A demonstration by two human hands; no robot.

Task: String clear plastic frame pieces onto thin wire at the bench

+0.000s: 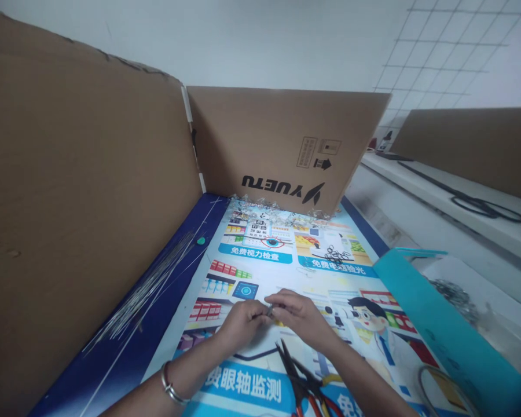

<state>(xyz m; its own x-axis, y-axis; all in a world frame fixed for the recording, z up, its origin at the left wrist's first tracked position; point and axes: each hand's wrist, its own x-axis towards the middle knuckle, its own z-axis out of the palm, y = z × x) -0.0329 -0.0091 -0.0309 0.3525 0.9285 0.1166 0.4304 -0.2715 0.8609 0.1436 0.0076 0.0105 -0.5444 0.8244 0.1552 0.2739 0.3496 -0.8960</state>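
Observation:
My left hand (246, 321) and my right hand (298, 313) meet over the middle of the printed sheet (226, 284). Both pinch a small grey metal-looking piece (270, 310) between their fingertips; fingers cover most of it, so its kind is unclear. A dark bent wire (260, 353) lies under the left wrist. Close to my right forearm rest black-bladed scissors (290, 365) with red-orange handles, overlapped by pliers (315, 382) with partly yellow handles.
Thin straight metal wires (147, 295) lie along the left, near a small green object (201, 241). Dark wire loops (337, 255) sit farther back. Clear glittering pieces (278, 211) line the cardboard wall (252, 139). A teal box (434, 324) stands right, beside metal bits (454, 298).

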